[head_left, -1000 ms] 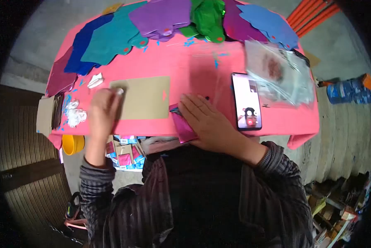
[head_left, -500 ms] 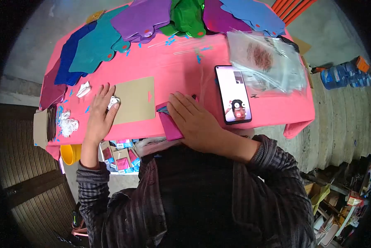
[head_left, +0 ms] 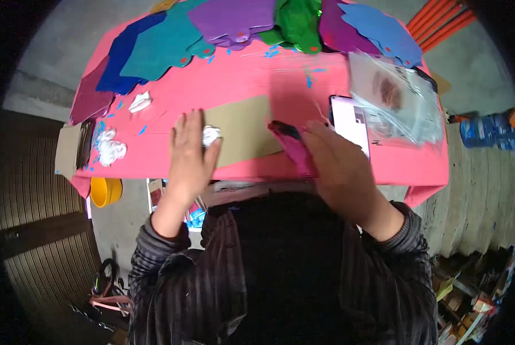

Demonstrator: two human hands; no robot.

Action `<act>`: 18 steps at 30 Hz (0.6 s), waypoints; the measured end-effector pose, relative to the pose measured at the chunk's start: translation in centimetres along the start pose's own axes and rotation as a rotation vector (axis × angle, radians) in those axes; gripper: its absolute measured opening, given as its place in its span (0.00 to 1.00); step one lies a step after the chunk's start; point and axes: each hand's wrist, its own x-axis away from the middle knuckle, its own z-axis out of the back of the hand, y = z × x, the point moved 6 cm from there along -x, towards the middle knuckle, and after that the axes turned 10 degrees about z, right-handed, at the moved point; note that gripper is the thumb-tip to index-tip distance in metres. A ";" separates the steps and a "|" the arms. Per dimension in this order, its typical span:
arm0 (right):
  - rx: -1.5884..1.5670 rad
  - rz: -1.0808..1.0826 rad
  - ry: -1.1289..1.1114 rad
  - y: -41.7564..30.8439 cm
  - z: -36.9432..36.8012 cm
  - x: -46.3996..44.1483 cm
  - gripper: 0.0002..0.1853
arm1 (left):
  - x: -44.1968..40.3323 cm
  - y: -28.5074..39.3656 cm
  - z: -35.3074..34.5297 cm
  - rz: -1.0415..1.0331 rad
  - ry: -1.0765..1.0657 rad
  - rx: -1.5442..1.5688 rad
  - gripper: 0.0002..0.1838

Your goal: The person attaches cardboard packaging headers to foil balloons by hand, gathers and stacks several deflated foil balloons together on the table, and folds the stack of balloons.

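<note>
The brown card (head_left: 246, 127) is stretching sideways from the touching left hand (head_left: 191, 155), thumb spread, toward the right hand (head_left: 343, 169), which is partly covering a pink packet (head_left: 297, 150), grip hidden.

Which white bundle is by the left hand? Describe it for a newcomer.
On the pink-covered table, find the tan cardboard. At its left end, near the thumb of the left hand, sits a small white bundle. Unlike the white bundles farther left, it lies on cardboard.
</note>
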 end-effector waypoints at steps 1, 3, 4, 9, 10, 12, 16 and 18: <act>-0.084 -0.033 0.041 0.1 0.8 -0.5 0.19 | 0.5 0.8 0.0 -0.010 0.022 0.064 0.35; -0.250 -0.098 0.120 0.3 1.6 -1.3 0.16 | 1.3 1.5 0.5 -0.010 0.054 0.123 0.37; -0.258 -0.089 0.121 0.2 1.4 -1.6 0.16 | 1.6 1.6 0.8 0.034 -0.031 0.263 0.38; -0.609 -0.325 0.049 1.7 -1.2 -2.6 0.10 | 2.4 0.2 3.4 -0.010 -0.305 0.527 0.41; -0.679 -0.396 0.016 1.9 -1.8 -2.9 0.10 | 2.6 -0.2 3.8 -0.075 -0.358 0.518 0.41; -0.752 -0.464 -0.016 2.3 -3.1 -3.5 0.10 | 2.7 -1.2 4.1 -0.126 -0.342 0.453 0.39; -0.974 -0.473 0.073 2.3 -6.9 -4.5 0.12 | 3.3 -1.4 4.2 -0.245 -0.292 0.371 0.30; -0.905 -0.512 -0.045 1.9 -8.2 -5.4 0.13 | 3.3 -1.0 4.4 -0.274 -0.255 0.446 0.20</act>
